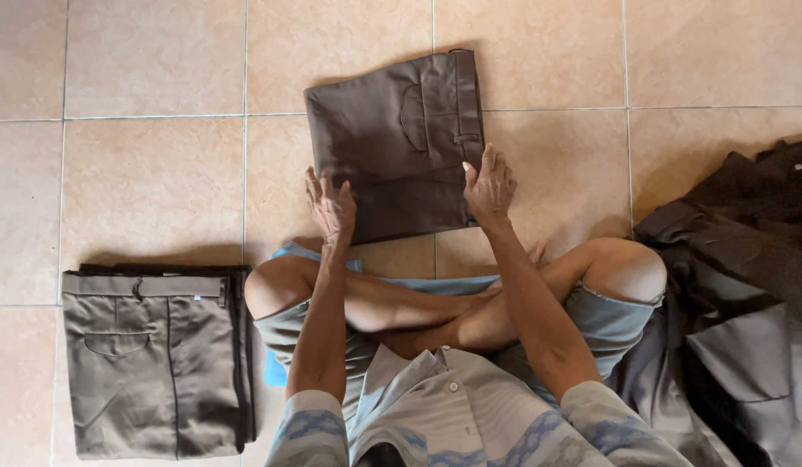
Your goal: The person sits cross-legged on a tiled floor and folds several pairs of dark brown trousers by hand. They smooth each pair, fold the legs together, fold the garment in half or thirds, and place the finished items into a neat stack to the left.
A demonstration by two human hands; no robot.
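Both hands press folded brown trousers (394, 143) on the peach-tiled floor (150, 173).

Folded trousers (394, 143) on floor (150, 173) ahead of crossed legs, folded stack (154, 359) at left, loose garment heap (747, 303) at right

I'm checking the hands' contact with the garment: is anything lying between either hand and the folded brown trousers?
Nothing visible. The left hand and right hand both rest directly on the folded brown trousers.
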